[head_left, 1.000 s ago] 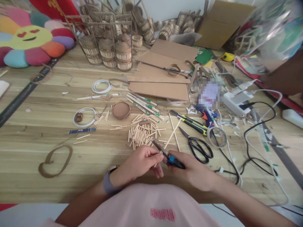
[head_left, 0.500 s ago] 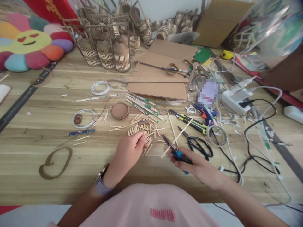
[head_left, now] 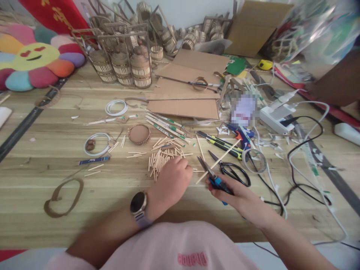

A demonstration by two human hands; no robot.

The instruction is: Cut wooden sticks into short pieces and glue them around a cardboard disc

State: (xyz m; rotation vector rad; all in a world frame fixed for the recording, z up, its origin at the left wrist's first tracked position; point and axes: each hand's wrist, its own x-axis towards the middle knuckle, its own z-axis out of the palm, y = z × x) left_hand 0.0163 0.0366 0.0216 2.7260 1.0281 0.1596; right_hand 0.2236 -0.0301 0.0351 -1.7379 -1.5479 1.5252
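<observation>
My right hand (head_left: 233,195) is closed around small shears (head_left: 215,180) with blue-and-black handles, their grey blades pointing up and left. A long thin wooden stick (head_left: 225,155) slants across at the blades; I cannot tell whether the jaws or my fingers carry it. My left hand (head_left: 170,183), wearing a watch, is curled with its back towards me, left of the shears. Its fingertips are hidden, and so is anything in them. Just beyond it lies a pile of short cut sticks (head_left: 159,161). A round brown tray (head_left: 139,134) stands behind the pile.
Black scissors (head_left: 234,172), yellow-and-black cutters (head_left: 222,144) and a tape roll (head_left: 254,161) lie right. A blue glue gun (head_left: 244,137), power strip (head_left: 277,116) and cables are farther right. Cardboard (head_left: 185,105) and small wooden lantern-like models (head_left: 120,67) stand at the back.
My left hand has moved right, over the near edge of the stick pile and towards the shears, its wrist turning over. The right hand and the long stick have shifted slightly right.
</observation>
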